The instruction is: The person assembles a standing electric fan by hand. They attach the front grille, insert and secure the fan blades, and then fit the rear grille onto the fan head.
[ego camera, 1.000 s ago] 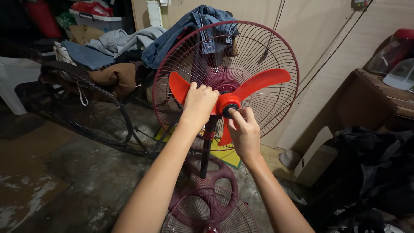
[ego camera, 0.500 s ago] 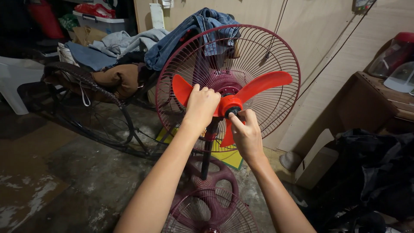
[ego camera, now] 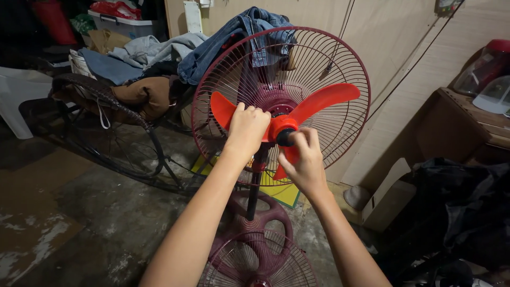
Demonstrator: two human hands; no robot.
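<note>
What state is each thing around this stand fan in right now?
Maroon wire rear guard: mounted, front uncovered.
Orange three-blade plastic propeller: on the shaft, gripped by left hand.
Black round hub cap: pinched by right hand.
Maroon wire front guard: off, on the floor.

Open front, wire behind the blades

The back grille (ego camera: pixel 340 58) blocks any reach from behind the red blades (ego camera: pixel 319 101); the front is open, and the loose grille (ego camera: pixel 255 263) lies near the stand's base (ego camera: pixel 265 215).
</note>
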